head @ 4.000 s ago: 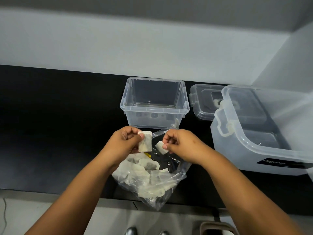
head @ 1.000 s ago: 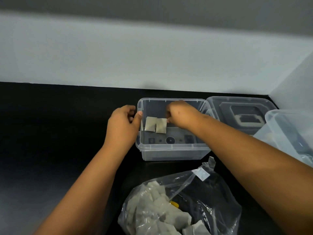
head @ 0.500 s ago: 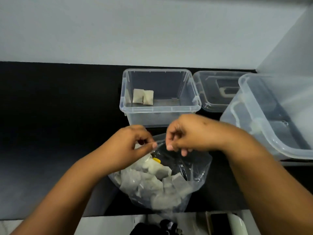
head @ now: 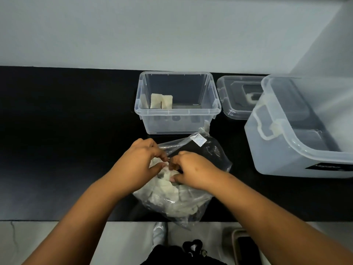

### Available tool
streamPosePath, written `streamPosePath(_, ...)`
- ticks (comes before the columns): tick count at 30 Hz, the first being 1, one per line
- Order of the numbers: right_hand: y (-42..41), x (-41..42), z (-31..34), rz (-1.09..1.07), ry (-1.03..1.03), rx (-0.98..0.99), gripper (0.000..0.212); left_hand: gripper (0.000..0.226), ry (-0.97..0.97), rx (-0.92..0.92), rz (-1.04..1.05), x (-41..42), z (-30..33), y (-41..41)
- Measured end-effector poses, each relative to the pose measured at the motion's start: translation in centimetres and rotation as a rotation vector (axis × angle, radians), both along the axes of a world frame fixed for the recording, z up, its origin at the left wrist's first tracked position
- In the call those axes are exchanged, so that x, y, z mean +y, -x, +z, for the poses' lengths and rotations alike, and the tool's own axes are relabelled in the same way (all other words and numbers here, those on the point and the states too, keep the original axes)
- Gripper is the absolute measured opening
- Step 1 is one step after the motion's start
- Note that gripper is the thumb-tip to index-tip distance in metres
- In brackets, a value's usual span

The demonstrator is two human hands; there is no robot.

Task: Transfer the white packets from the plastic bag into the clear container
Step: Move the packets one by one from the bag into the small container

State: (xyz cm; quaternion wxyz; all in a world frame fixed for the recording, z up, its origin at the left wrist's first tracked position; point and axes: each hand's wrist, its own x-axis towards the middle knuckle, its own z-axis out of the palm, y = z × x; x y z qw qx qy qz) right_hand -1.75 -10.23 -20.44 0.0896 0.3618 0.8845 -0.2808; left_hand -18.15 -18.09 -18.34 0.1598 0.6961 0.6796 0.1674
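Both hands are at the mouth of the bag. Left hand point(head: 140, 163): fingers curled, tips down among the packets at the opening; whether it pinches a packet or the bag film cannot be told. Right hand point(head: 193, 170): fingers curled, tips on a packet at the top of the heap; a firm pinch cannot be confirmed, as the fingertips are partly hidden.

Items, largest first:

Counter point(head: 57, 140): black, running along a pale wall, carrying all items below.

Large bin point(head: 298, 134): clear plastic, at the right, tilted towards the camera, with a dark label on its near wall.

Container point(head: 177, 121): clear, open-topped, at the back of the counter, directly behind the bag and apart from it.

Bag point(head: 214, 155): clear plastic, at the near edge of the counter, its lower end hanging over the edge. A small white tag sits on the upper flap.

Lid point(head: 235, 96): clear, lying flat between the container and the large bin, partly covered by the bin.

Packets in bag point(head: 168, 190): a heap of white packets, filling the lower half.

Packets in container point(head: 161, 101): two, side by side and touching, leaning at the left rear of the floor
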Motion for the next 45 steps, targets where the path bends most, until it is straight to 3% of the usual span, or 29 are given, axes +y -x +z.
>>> streamPosePath(8,-2.0,1.1,0.5,-0.091,0.063,-0.134,0.022,0.02,0.005,0.082,0.021,-0.4,-0.4,-1.1)
streamPosePath(16,-2.5,0.5,-0.9,-0.083,-0.02,-0.027,0.005,0.023,-0.035,0.124,0.022,-0.5,-0.9,-2.0)
streamPosePath(21,-3.1,1.0,-1.2,-0.087,-0.029,0.098,0.013,0.022,-0.03,0.173,-0.006,-0.6,-1.3,-2.2)
streamPosePath(27,-3.0,0.9,-2.2,-0.032,-0.007,0.061,0.023,0.036,0.066,0.273,-0.029,-0.7,-2.5,-2.8)
streamPosePath(30,-2.9,0.8,-2.4,-0.017,-0.033,0.091,0.013,0.037,0.064,0.284,-0.014,-0.7,-2.8,-2.8)
streamPosePath(36,-3.5,1.0,-0.9,-0.047,-0.048,0.145,0.006,0.04,0.035,0.244,-0.003,-0.5,-2.9,-2.6)
streamPosePath(42,-4.9,1.6,2.2,-0.148,-0.029,0.201,0.008,0.022,-0.266,0.083,-0.022,0.0,-1.8,-3.9)
streamPosePath(45,-5.7,1.7,3.2,-0.168,-0.063,0.184,0.009,0.016,-0.062,0.017,-0.128,0.7,-1.9,-5.4)
